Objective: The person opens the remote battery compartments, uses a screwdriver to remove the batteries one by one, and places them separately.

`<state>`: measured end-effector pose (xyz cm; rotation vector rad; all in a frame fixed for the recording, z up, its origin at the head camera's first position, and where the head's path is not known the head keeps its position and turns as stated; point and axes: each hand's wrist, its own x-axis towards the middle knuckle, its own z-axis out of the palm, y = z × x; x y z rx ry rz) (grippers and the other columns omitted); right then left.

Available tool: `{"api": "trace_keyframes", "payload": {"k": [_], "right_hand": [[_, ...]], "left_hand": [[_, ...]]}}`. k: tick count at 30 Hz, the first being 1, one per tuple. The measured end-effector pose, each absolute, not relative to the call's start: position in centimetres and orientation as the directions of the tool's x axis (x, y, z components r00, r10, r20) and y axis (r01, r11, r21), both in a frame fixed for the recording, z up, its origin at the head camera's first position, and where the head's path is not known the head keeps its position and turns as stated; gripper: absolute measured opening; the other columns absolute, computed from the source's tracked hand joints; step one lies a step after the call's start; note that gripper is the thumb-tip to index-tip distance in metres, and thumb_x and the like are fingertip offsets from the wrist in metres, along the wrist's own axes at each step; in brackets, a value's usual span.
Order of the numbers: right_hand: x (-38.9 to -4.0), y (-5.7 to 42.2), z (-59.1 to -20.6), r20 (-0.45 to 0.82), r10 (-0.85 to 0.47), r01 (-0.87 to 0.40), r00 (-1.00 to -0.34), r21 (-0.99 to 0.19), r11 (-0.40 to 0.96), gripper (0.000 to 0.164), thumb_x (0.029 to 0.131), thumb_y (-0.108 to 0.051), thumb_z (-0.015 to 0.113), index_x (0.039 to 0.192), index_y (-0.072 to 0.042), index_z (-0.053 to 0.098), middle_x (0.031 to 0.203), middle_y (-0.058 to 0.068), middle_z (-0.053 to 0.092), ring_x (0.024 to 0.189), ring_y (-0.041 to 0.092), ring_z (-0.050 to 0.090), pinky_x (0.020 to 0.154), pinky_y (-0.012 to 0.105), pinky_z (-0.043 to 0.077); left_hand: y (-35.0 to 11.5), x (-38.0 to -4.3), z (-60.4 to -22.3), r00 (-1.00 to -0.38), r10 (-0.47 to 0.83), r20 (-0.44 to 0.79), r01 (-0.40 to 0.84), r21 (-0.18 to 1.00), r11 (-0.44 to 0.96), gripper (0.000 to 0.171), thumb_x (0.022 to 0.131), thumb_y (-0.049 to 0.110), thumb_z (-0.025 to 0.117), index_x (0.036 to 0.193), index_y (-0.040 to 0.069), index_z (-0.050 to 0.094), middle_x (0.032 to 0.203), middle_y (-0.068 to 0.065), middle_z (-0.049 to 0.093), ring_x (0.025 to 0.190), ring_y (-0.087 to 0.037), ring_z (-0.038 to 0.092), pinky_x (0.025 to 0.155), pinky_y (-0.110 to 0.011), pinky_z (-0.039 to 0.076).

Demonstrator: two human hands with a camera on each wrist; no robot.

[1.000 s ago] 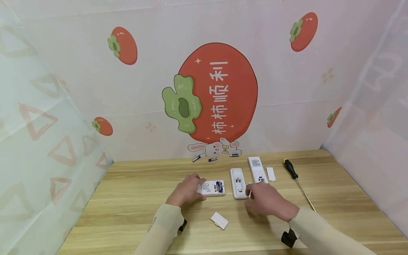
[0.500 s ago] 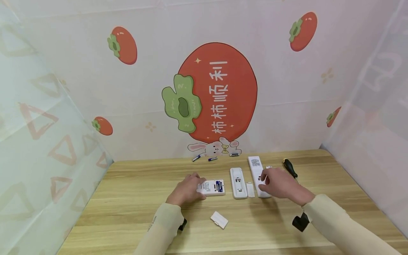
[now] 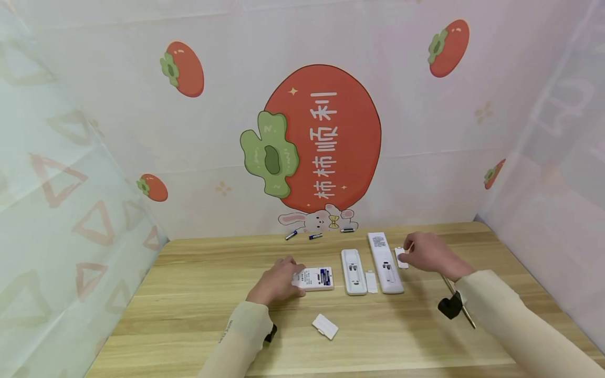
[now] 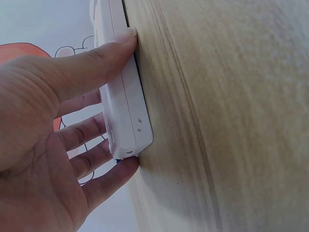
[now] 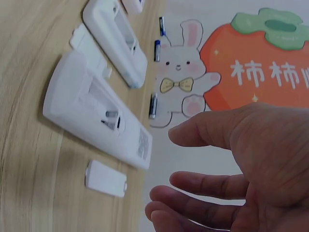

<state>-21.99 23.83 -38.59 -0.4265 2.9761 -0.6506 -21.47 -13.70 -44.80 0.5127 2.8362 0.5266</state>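
Observation:
My left hand (image 3: 278,282) holds a small white remote control (image 3: 312,279) flat on the table, thumb along one side and fingers at the other side and end, as the left wrist view shows. Blue batteries (image 3: 325,276) sit in its bare compartment. My right hand (image 3: 437,254) hovers beside a white battery cover (image 5: 106,179), thumb and fingers spread with nothing between them in the right wrist view. Left of that cover lies a long white remote (image 3: 385,265), face down, its battery compartment bare. Another white remote (image 3: 353,273) lies next to it, also uncovered.
A second cover (image 3: 371,282) lies between the two uncovered remotes, and a third cover (image 3: 325,326) nearer the front. Three loose batteries (image 3: 315,236) lie along the back edge by the wall. A screwdriver's shaft (image 3: 465,312) shows beneath the right forearm.
My right hand has left the cover between the two remotes, passed over the long remote and come to the cover on the far right. The left hand stays in place on its remote.

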Motion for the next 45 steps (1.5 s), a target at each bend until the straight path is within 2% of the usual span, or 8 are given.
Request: {"api": "trace_keyframes", "payload": {"k": [9, 13, 19, 23, 24, 30, 36, 45], "right_hand": [[-23.2, 25.6, -38.9, -0.050, -0.247, -0.204, -0.968, -0.419, 0.885, 0.037, 0.088, -0.023, 0.073, 0.101, 0.010, 0.064, 0.093, 0.018, 0.068, 0.079, 0.027, 0.063, 0.071, 0.047, 0.053], [-23.9, 26.5, -39.2, -0.065, -0.231, -0.183, -0.971, -0.423, 0.888, 0.040, 0.088, -0.023, 0.072, 0.104, 0.013, 0.063, 0.094, 0.019, 0.067, 0.078, 0.026, 0.062, 0.072, 0.047, 0.053], [-24.5, 27.9, -39.1, -0.065, -0.203, -0.156, -0.977, -0.433, 0.888, 0.031, 0.089, -0.022, 0.071, 0.092, 0.006, 0.060, 0.080, 0.011, 0.062, 0.069, 0.022, 0.056, 0.062, 0.038, 0.047], [-24.7, 28.7, -38.9, -0.090, -0.172, -0.117, -0.981, -0.436, 0.892, 0.032, 0.090, -0.024, 0.069, 0.090, 0.005, 0.058, 0.075, 0.007, 0.056, 0.064, 0.019, 0.051, 0.058, 0.033, 0.040], [-24.9, 28.9, -39.0, -0.099, -0.162, -0.103, -0.982, -0.435, 0.895, 0.032, 0.091, -0.025, 0.069, 0.085, 0.004, 0.056, 0.071, 0.005, 0.053, 0.061, 0.017, 0.048, 0.056, 0.032, 0.038], [-25.6, 29.8, -39.9, -0.123, -0.127, -0.062, -0.984, -0.435, 0.898, 0.050, 0.091, -0.032, 0.068, 0.059, -0.020, 0.034, 0.053, -0.009, 0.027, 0.050, 0.007, 0.023, 0.050, 0.025, 0.022], [-26.0, 30.4, -40.7, -0.124, -0.116, -0.049, -0.985, -0.447, 0.893, 0.053, 0.090, -0.031, 0.071, 0.054, -0.021, 0.033, 0.051, -0.010, 0.027, 0.048, 0.006, 0.024, 0.049, 0.024, 0.024], [-26.3, 31.2, -42.5, -0.196, -0.046, 0.049, -0.979, -0.453, 0.890, 0.051, 0.090, -0.029, 0.071, 0.052, -0.020, 0.037, 0.052, -0.009, 0.029, 0.048, 0.006, 0.030, 0.048, 0.023, 0.028]], "left_hand": [[-13.7, -21.4, -44.8, -0.920, 0.363, -0.147, 0.287, 0.376, 0.881, 0.061, 0.084, 0.029, 0.085, 0.138, 0.012, 0.064, 0.130, -0.009, 0.056, 0.117, -0.030, 0.049, 0.095, -0.057, 0.048], [-13.7, -21.4, -44.9, -0.923, 0.357, -0.146, 0.281, 0.377, 0.882, 0.061, 0.084, 0.030, 0.085, 0.139, 0.013, 0.064, 0.131, -0.008, 0.056, 0.117, -0.029, 0.049, 0.096, -0.056, 0.047], [-13.5, -21.5, -44.8, -0.925, 0.353, -0.143, 0.278, 0.380, 0.882, 0.062, 0.084, 0.030, 0.085, 0.140, 0.013, 0.063, 0.132, -0.007, 0.056, 0.119, -0.030, 0.049, 0.097, -0.058, 0.046], [-13.5, -21.5, -44.7, -0.924, 0.353, -0.146, 0.276, 0.382, 0.882, 0.063, 0.084, 0.030, 0.085, 0.140, 0.013, 0.063, 0.132, -0.007, 0.056, 0.119, -0.030, 0.049, 0.097, -0.060, 0.046], [-13.5, -21.5, -44.7, -0.925, 0.352, -0.147, 0.275, 0.383, 0.882, 0.063, 0.083, 0.030, 0.085, 0.140, 0.013, 0.063, 0.131, -0.007, 0.056, 0.119, -0.030, 0.049, 0.097, -0.060, 0.046], [-13.6, -21.5, -44.9, -0.927, 0.345, -0.150, 0.267, 0.385, 0.884, 0.063, 0.082, 0.030, 0.086, 0.139, 0.013, 0.064, 0.131, -0.008, 0.056, 0.120, -0.031, 0.049, 0.097, -0.060, 0.046], [-13.7, -21.6, -44.9, -0.927, 0.342, -0.154, 0.267, 0.369, 0.890, 0.063, 0.083, 0.031, 0.085, 0.139, 0.014, 0.063, 0.131, -0.007, 0.056, 0.119, -0.030, 0.049, 0.096, -0.059, 0.046], [-13.6, -21.6, -45.0, -0.924, 0.351, -0.150, 0.280, 0.359, 0.890, 0.061, 0.084, 0.031, 0.085, 0.139, 0.015, 0.064, 0.131, -0.007, 0.056, 0.118, -0.028, 0.049, 0.097, -0.055, 0.047]]}}
